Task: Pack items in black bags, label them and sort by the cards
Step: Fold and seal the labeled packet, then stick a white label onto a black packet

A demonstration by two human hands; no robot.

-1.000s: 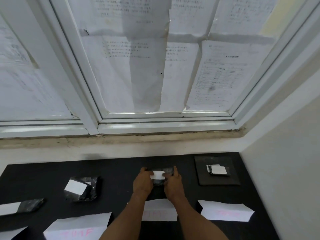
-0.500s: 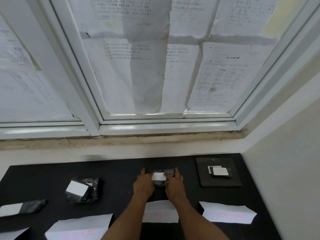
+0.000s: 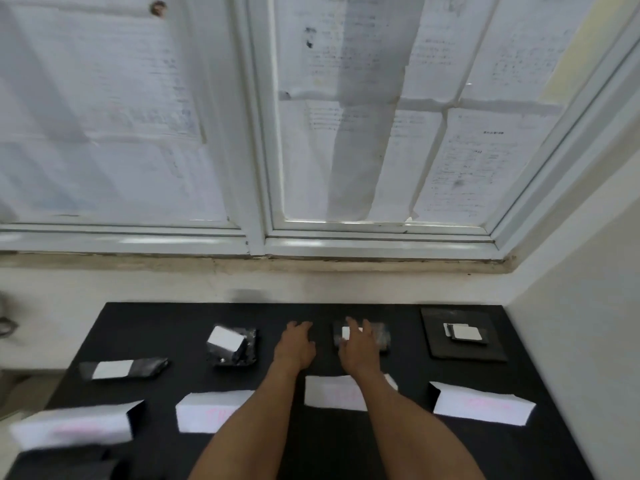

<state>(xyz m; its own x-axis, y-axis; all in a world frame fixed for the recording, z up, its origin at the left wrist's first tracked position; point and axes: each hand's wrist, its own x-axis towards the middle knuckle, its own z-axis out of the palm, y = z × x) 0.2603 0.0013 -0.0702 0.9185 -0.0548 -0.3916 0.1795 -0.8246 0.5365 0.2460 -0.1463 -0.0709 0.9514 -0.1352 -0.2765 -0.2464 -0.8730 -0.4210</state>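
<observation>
Your right hand (image 3: 358,348) lies flat, fingers spread, on a crinkly black bag (image 3: 379,336) with a white label (image 3: 348,331); it presses, no grip. Contents not visible. Your left hand (image 3: 296,344) rests open on the black table (image 3: 173,323) just beside that bag, holding nothing. The bag sits behind the third white card (image 3: 332,393). Left of your hands: a second glossy bag (image 3: 239,348), lumpy, with a tilted white label, and a third one (image 3: 145,367), flat and long, label wrapped across. Each sits behind its own folded paper card; the pink writing is too blurred to read. At far right, a flat dark square tray (image 3: 464,351) holds a few small white rectangles (image 3: 465,332), stacked.
</observation>
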